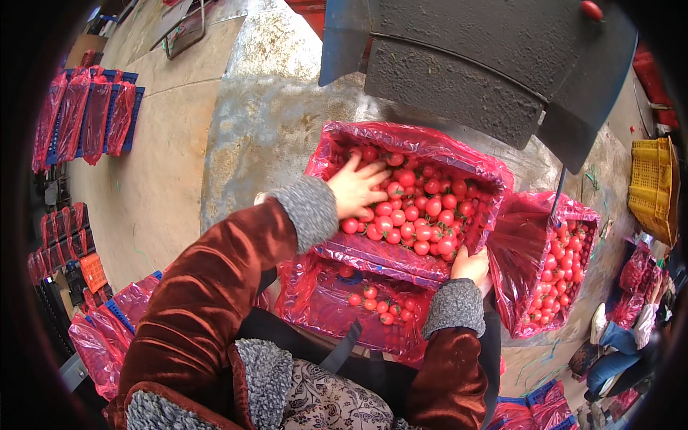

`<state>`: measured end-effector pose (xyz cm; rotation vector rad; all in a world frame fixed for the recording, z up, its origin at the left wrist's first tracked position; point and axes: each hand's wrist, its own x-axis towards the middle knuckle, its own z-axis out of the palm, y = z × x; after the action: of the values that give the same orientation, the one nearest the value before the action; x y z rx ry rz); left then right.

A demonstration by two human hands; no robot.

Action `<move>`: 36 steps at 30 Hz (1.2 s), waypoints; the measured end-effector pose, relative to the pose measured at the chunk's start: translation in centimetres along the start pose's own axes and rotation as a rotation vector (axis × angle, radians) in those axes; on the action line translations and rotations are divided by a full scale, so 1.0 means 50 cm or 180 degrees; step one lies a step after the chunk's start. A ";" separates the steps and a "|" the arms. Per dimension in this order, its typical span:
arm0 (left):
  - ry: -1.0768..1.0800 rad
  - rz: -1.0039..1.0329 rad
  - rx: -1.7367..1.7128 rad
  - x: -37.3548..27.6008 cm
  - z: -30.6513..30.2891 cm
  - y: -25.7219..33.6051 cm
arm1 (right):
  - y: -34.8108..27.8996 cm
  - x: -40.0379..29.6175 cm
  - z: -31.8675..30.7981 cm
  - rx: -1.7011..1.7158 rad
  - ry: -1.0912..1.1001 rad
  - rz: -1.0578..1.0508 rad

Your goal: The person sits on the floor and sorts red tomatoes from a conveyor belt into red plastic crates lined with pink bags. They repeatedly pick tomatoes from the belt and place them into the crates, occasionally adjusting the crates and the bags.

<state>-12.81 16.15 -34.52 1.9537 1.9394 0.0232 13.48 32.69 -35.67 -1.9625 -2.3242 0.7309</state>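
A crate lined with pink plastic film (414, 137) stands tilted before me, holding many red cherry tomatoes (414, 215), some with green stems. My left hand (359, 185) lies on the tomatoes at the crate's left side, fingers spread, palm down, gripping none that I can see. At the near right corner, my right hand (470, 266) is closed around the crate's rim and film. Just below, closer to my lap, a second lined crate (317, 301) has a few tomatoes (381, 306) in it. To the right is a third lined crate (518, 258) with more tomatoes.
A dark sorting chute or tray (457, 80) with hanging flaps overhangs the far side, one tomato (591, 9) on it. Stacked blue crates with pink film (88, 115) stand left. Yellow crates (653, 188) and a seated person's legs (613, 349) are at right.
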 end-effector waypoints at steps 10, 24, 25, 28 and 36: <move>-0.0503 -0.0780 0.0079 -0.071 0.000 0.059 | -0.014 -0.006 -0.010 -0.0167 -0.0136 0.0101; 0.0188 -0.0473 -0.1026 0.000 -0.020 0.132 | -0.018 -0.004 -0.014 -0.0147 -0.0162 0.0165; 0.0196 -0.0748 -0.1314 -0.008 -0.037 0.137 | -0.016 -0.004 -0.013 -0.0139 -0.0149 0.0133; -0.1176 0.0008 -0.2938 -0.042 -0.073 0.126 | -0.012 -0.003 -0.010 -0.0123 -0.0180 0.0132; -0.0403 -0.1240 -0.0942 -0.027 -0.006 0.049 | -0.010 -0.002 -0.007 -0.0197 -0.0117 0.0140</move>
<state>-10.62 14.98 -33.23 1.3400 2.0627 0.0742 13.13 32.68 -35.16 -2.0487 -2.3594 0.7120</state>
